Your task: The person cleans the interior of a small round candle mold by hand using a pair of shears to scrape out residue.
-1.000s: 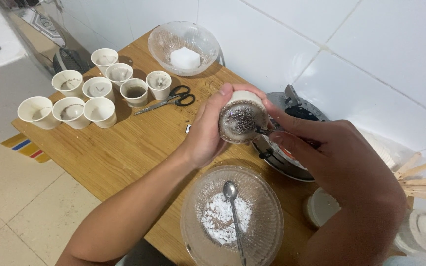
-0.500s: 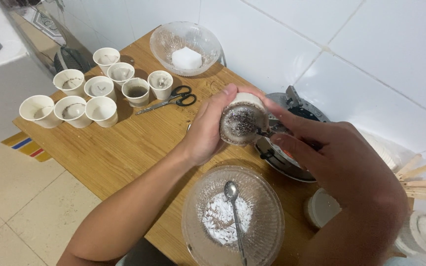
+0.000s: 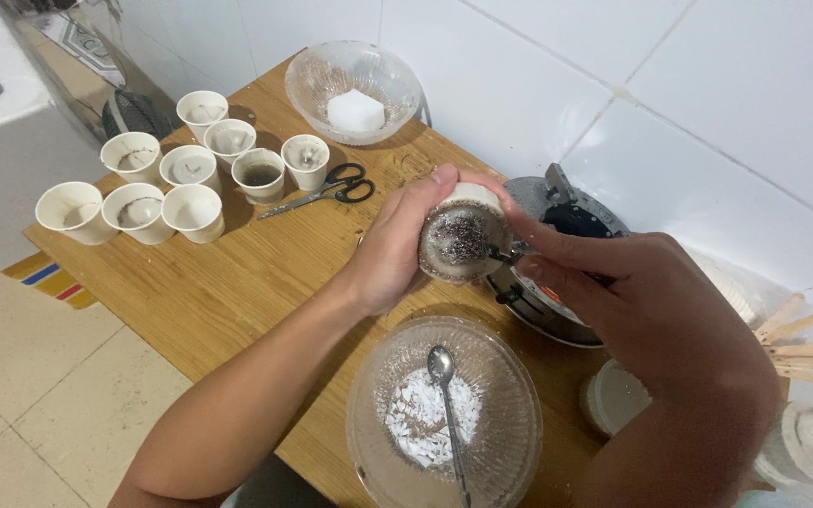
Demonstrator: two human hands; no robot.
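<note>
The left hand (image 3: 397, 249) is curled in a grasp, forearm stretched forward; the right hand (image 3: 646, 310) faces it, fingers seemingly pinched together.

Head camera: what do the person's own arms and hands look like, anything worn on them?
Both are bare. The left hand and its forearm show no sleeve, glove, watch or ring up to the frame's lower edge. The right hand is also ungloved with no jewellery visible; its wrist leaves the frame before any sleeve could show.
</note>
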